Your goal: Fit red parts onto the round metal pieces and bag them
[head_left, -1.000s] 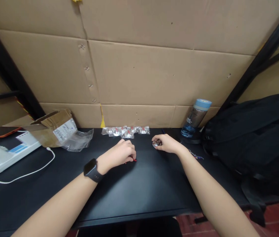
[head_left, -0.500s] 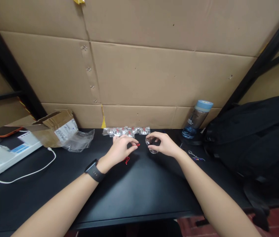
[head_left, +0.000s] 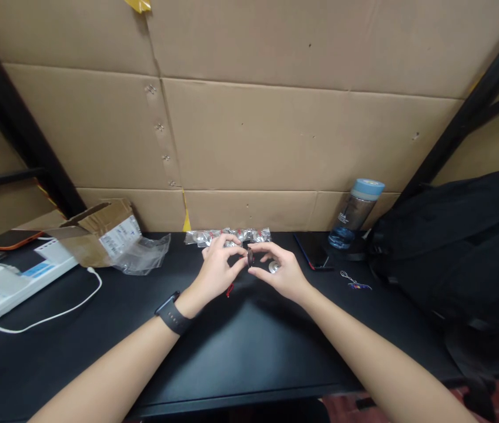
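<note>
My left hand (head_left: pixel 220 265), with a dark watch on its wrist, is closed in a pinch, its fingertips against a small clear round shell (head_left: pixel 250 257) that looks dark edge-on. The red cord at those fingertips is now mostly hidden. My right hand (head_left: pixel 282 267) grips the shell between thumb and fingers from the other side. A second clear round piece (head_left: pixel 274 267) shows just below the right fingers, partly covered by them. Under the left hand lies a red cord (head_left: pixel 230 290). Behind both hands is a row of small clear packets (head_left: pixel 258 235) with red bits inside.
On the left are an opened cardboard box (head_left: pixel 99 232), a crumpled plastic bag (head_left: pixel 147 255), a white power strip (head_left: pixel 24 285) and a white cable (head_left: pixel 55 320). To the right are a phone (head_left: pixel 313 249), a water bottle (head_left: pixel 352 217), a keychain (head_left: pixel 357 285) and a black backpack (head_left: pixel 461 252).
My right hand has moved left with the clear shell, so that it now meets my left fingertips. A phone has come into sight beyond the right hand.
</note>
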`<state>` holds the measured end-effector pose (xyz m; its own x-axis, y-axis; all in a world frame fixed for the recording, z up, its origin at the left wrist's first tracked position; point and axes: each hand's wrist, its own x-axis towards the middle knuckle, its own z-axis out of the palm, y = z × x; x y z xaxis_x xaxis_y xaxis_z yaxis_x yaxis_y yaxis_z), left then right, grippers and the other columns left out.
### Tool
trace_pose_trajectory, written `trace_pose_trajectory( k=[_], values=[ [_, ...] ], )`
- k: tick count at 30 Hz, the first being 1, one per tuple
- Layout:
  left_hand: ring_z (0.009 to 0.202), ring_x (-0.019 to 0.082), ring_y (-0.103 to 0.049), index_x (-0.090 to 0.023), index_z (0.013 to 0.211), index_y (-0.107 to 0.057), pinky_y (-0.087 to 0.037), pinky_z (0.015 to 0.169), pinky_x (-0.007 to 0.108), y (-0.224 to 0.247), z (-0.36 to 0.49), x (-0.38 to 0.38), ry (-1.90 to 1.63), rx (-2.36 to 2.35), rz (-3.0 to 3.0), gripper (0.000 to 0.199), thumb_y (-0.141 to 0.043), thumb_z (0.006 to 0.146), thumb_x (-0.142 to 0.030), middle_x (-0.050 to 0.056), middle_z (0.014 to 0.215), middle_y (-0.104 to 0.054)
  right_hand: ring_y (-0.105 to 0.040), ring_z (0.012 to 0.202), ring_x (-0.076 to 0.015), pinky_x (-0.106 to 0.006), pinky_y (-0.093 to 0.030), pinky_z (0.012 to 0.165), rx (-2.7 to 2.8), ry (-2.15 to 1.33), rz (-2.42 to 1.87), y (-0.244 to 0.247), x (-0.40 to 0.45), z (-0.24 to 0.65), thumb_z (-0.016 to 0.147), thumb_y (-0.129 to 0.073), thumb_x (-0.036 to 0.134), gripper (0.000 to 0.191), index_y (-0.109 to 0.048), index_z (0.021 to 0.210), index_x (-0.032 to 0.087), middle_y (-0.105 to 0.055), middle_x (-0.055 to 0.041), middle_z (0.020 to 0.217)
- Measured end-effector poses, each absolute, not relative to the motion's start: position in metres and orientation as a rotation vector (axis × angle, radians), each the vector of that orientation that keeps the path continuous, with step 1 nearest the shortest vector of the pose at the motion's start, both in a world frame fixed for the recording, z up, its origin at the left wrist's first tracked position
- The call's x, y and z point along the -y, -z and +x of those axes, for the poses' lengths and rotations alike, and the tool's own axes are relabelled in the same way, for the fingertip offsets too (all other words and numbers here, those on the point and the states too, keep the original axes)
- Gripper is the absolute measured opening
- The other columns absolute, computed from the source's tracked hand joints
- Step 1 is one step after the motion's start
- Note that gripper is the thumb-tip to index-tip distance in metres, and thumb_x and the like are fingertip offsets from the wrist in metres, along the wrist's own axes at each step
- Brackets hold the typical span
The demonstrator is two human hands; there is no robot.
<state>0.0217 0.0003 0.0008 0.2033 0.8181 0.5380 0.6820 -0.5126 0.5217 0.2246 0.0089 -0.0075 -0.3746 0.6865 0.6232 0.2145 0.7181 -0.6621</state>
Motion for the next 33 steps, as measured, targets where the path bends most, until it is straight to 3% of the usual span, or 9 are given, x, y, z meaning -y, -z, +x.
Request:
trace_pose_trajectory(
  k=[7,16,21,33],
  values=[
    [0.119,0.027,-0.051,-0.026,0.087,-0.075,-0.036,0.106,0.052,-0.001,0.024,0.004,-1.3,-1.46,2.324,0.009,-0.066,0.089,-0.027,0.005,0.118,-0.058,-0.068,0.11,-0.0238,-0.034,-0.058,0.083,1.858,-0.715,-0.677,0.011,-0.009,0.222,0.079,-0.082,0.03,0.046,-0.066,0.122,0.027,-0.071,-0.0071,0.121],
    [0.119,0.029,-0.05,-0.027,0.088,-0.074,-0.035,0.095,0.047,-0.001,0.032,0.014,-1.332,-1.586,2.507,0.008,-0.067,0.09,-0.025,0.006,0.114,-0.062,-0.069,0.113,-0.0257,-0.036,-0.059,0.089,1.633,-1.046,-0.629,0.02,-0.013,0.218,0.071,-0.088,0.027,0.046,-0.063,0.11,0.025,-0.07,-0.0084,0.124],
    [0.121,0.031,-0.048,-0.026,0.089,-0.073,-0.033,0.091,0.047,-0.003,0.032,0.017,-1.306,-1.635,2.616,0.01,-0.064,0.092,-0.023,0.008,0.116,-0.063,-0.069,0.113,-0.0245,-0.037,-0.059,0.092,1.585,-1.095,-0.612,0.019,-0.012,0.217,0.07,-0.088,0.026,0.042,-0.061,0.102,0.024,-0.07,-0.0087,0.125],
    [0.121,0.03,-0.049,-0.024,0.087,-0.072,-0.032,0.09,0.047,-0.004,0.032,0.019,-1.317,-1.639,2.686,0.011,-0.062,0.091,-0.021,0.008,0.118,-0.064,-0.069,0.108,-0.0234,-0.037,-0.058,0.092,1.672,-1.159,-0.676,0.016,-0.018,0.224,0.071,-0.088,0.032,0.042,-0.063,0.103,0.022,-0.067,-0.0092,0.125]
  ],
)
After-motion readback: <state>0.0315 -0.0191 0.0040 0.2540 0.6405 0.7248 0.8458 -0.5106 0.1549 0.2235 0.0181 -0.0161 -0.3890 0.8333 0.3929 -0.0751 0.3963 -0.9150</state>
